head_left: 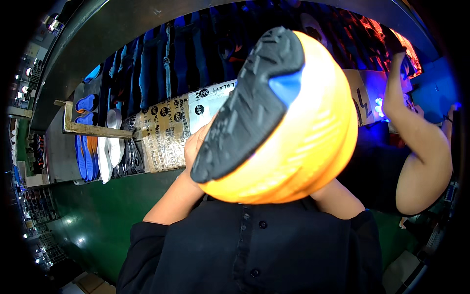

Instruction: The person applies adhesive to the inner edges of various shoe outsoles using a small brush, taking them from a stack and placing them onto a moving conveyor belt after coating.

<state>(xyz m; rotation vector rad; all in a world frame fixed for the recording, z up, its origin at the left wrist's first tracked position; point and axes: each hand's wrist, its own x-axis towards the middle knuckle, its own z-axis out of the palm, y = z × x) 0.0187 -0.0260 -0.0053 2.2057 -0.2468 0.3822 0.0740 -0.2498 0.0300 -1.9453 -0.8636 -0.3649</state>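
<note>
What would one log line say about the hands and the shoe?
left hand: grips shoe, sole up | right hand: hidden behind shoe | behind: insoles, taped box | right: co-worker's arm

black buttoned shirt (254, 245), sleeves rolled, bare forearms

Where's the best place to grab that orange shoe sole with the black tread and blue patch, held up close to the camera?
Probably by the long side edges of the orange shoe sole, coming from below. The black tread faces up toward the camera, and the left hand already grips the left edge there. The right hand is hidden behind it.
</note>
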